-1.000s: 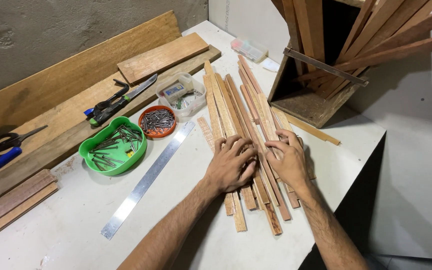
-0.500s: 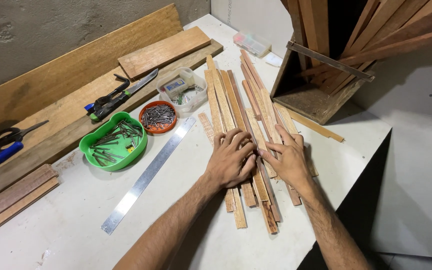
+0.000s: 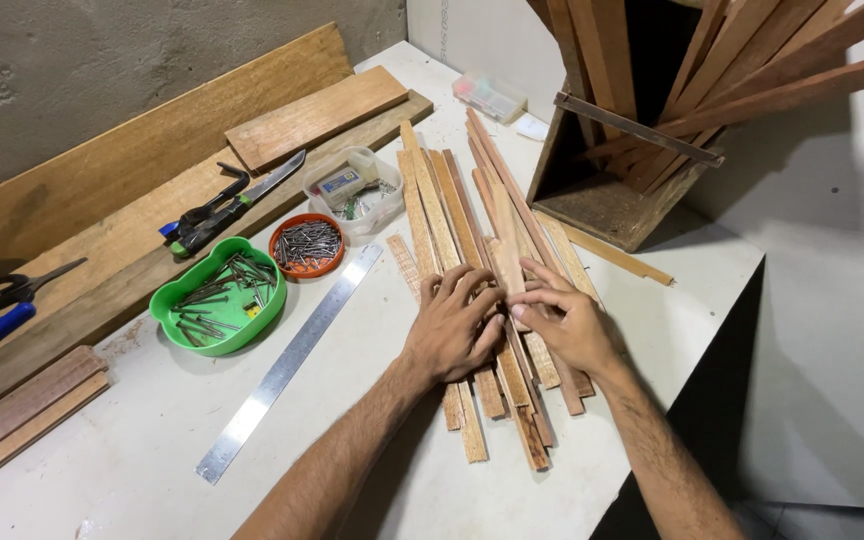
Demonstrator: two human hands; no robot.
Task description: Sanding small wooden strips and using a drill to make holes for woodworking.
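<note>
A heap of thin wooden slats [image 3: 452, 205] lies lengthwise on the white table [image 3: 142, 450]. My left hand [image 3: 457, 325] rests flat on the middle of the heap, fingers spread over the slats. My right hand [image 3: 564, 320] sits just to its right, also on the slats, with its fingers bent and pinching at one slat [image 3: 504, 240] near the middle of the pile. The two hands nearly touch at the fingertips. The near ends of the slats [image 3: 527, 450] stick out below my wrists.
A steel ruler [image 3: 287, 365] lies left of the heap. Beyond it are a green tray of nails [image 3: 217, 300], an orange dish of nails [image 3: 309, 245], a clear plastic box [image 3: 352, 190], a knife [image 3: 227, 205], scissors [image 3: 12, 290] and planks [image 3: 132, 170]. A wooden crate of long slats [image 3: 632, 170] stands at the back right; the table edge [image 3: 697, 345] is close on the right.
My right hand has slid left toward my left hand and curled its fingers onto a slat. The slats under the hands have been pushed closer together.
</note>
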